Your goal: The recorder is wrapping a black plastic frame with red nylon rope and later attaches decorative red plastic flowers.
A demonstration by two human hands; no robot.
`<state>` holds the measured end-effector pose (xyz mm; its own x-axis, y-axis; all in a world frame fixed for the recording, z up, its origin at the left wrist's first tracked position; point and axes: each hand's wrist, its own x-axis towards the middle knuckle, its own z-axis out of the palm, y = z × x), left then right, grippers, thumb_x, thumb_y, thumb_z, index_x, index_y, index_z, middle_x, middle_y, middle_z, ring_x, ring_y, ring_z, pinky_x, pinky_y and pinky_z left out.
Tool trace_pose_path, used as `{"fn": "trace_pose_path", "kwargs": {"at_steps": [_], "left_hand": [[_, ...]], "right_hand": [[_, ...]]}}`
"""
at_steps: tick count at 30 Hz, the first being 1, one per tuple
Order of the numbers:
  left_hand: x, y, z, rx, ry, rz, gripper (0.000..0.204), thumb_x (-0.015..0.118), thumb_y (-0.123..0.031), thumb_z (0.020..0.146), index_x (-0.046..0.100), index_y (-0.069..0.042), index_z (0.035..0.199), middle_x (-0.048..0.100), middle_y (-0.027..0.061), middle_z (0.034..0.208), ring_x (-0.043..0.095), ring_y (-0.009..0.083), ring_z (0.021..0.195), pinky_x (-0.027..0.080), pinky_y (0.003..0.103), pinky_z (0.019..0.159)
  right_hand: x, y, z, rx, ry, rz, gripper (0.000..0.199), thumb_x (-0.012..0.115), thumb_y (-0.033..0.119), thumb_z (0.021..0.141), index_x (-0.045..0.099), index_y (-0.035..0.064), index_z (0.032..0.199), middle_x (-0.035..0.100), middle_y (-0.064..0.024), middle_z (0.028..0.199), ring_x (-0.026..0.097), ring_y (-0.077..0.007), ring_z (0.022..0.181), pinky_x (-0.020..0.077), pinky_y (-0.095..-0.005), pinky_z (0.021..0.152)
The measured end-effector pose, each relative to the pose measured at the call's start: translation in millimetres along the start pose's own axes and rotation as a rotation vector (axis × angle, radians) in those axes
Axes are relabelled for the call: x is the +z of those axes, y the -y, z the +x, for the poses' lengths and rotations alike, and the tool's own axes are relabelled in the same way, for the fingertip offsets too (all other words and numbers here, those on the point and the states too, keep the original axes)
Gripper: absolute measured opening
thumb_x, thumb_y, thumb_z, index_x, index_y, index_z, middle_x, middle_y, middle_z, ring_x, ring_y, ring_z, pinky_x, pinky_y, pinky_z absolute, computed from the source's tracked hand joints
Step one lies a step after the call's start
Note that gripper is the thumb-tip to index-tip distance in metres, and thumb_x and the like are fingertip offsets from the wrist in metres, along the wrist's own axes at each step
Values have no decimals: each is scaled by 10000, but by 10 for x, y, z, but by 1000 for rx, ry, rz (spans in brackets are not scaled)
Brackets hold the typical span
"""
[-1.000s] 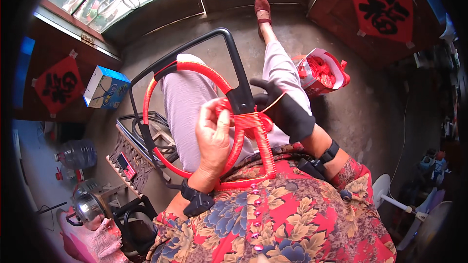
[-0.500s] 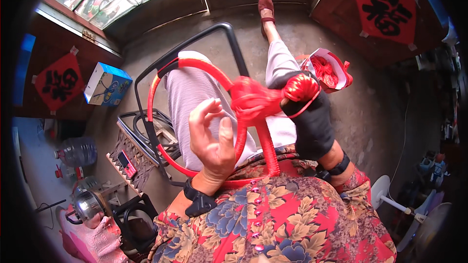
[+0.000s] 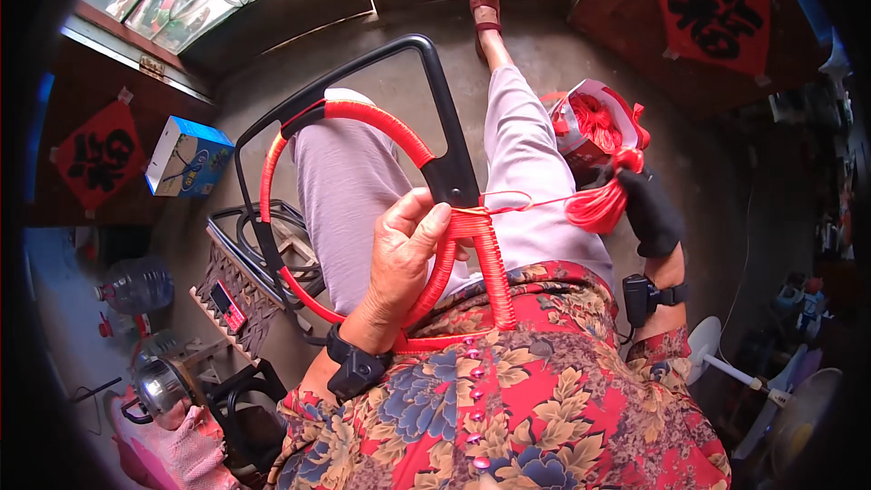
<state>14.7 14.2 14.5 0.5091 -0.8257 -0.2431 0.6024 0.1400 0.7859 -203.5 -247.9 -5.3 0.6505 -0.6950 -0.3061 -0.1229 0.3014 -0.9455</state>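
A black tubular frame [image 3: 425, 59] with a ring [image 3: 367, 112] partly wrapped in red cord rests over my lap. My left hand [image 3: 404, 249] is bare and pinches the red-wrapped bar [image 3: 485, 249] at its upper end, next to a black plate [image 3: 451, 180]. Out to the right, my right hand [image 3: 651, 213], in a black glove, grips a bundle of red cord [image 3: 599, 207]. From that bundle a strand [image 3: 549, 202] runs across to the bar by my left fingertips, with a small loop in it. The glove hides part of the right fingers.
An open box of red cord [image 3: 594, 122] stands beyond my right hand. To the left are a blue and white box [image 3: 189, 159], a woven seat [image 3: 231, 281] with a red phone [image 3: 229, 305] on it, and a metal pot [image 3: 165, 390]. A white fan [image 3: 726, 367] stands lower right.
My right hand has moved right with the cord bundle, away from the frame, drawing out the strand. My left hand has closed from spread fingers into a pinch on the wrapped bar.
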Motion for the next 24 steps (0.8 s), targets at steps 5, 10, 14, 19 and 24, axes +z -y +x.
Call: {"fn": "trace_pose_path", "kwargs": {"at_steps": [5,10,14,19,24], "left_hand": [[22,7,51,-60,22,-43,180,528,-154,964,554,-32,1093,669,115,969,652,171,726,532,293,600],[59,15,59,-85,33,-102,179,527,-155,964,554,-32,1091,669,114,967,652,171,730,527,288,596],[-30,15,48,-79,15,-127,172,526,-157,965,546,-41,1091,669,119,967,658,181,735,525,286,594],[25,-15,18,-101,11,-145,146,519,-153,967,527,-54,1075,667,136,932,662,205,708,530,287,581],[0,4,34,-106,20,-181,137,514,-147,969,517,-56,1071,665,143,898,657,214,675,537,291,573]], "right_hand": [[-278,-276,202,43,-59,682,261,517,251,940,571,50,1097,638,-72,916,602,-124,804,498,-321,813],[-484,-577,285,8,33,803,307,514,237,938,528,32,1167,626,-74,848,596,-115,742,506,-297,725],[423,-140,-14,-18,133,246,373,567,208,900,515,-10,1198,597,-65,785,584,-115,678,501,-273,702],[1203,216,-222,241,621,6,327,617,90,827,563,-42,1122,648,-79,777,633,-152,721,510,-279,707],[1219,87,-149,184,338,354,160,615,139,871,554,41,982,649,-106,958,603,-155,773,499,-298,713]]}}
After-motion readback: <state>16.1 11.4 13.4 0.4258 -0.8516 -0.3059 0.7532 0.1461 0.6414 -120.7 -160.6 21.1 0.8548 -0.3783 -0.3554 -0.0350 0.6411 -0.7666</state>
